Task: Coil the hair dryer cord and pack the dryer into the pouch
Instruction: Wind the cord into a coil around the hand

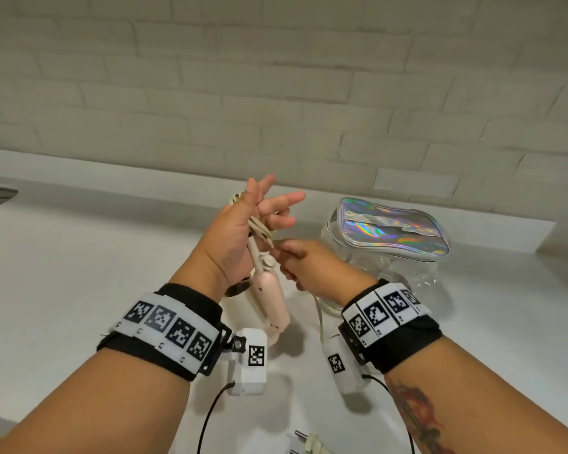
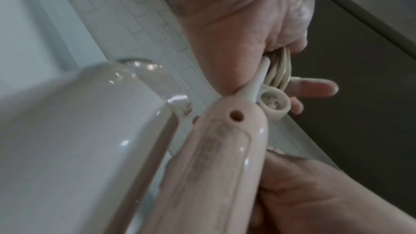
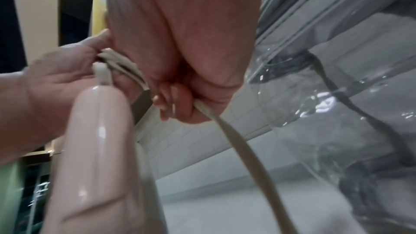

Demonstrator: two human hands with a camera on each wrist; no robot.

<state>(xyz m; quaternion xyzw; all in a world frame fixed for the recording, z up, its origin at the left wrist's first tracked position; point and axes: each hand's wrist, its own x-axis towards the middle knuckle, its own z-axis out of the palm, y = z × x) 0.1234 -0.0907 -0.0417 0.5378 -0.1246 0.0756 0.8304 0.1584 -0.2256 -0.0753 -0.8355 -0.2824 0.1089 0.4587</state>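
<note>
— Starting nearest us: what's lying at the front edge of the worktop (image 1: 79, 257)?

— The plug (image 1: 309, 444), prongs pointing left, well apart from both hands. So there's slack cord (image 1: 319, 317) not yet wound, rising from down there to the right hand (image 1: 312, 268).

— And that hand is doing what?

— It's curling its fingers round the cord, feeding it up toward the loops. The left hand (image 1: 240, 227) is standing upright just beside it, fingers spread wide and straight, with several turns of cord wrapped round the palm.

— Where's the hair dryer (image 1: 271, 296)?

— Hanging below the left hand by its cord end, long axis running down toward us, between the two wrists. I'd judge the winding is well along but not finished.

— And the pouch (image 1: 391, 231)?

— Farthest back, to the right, resting on the worktop just beyond the right hand, so that hand is the nearer one. Whether its zip is open, I can't tell from the head view.

— Do the wrist views add anything?

— The right wrist view is showing the cord running out under the curled fingers (image 3: 171, 100); the left is showing the loops packed against the palm, hidden from above.
</note>
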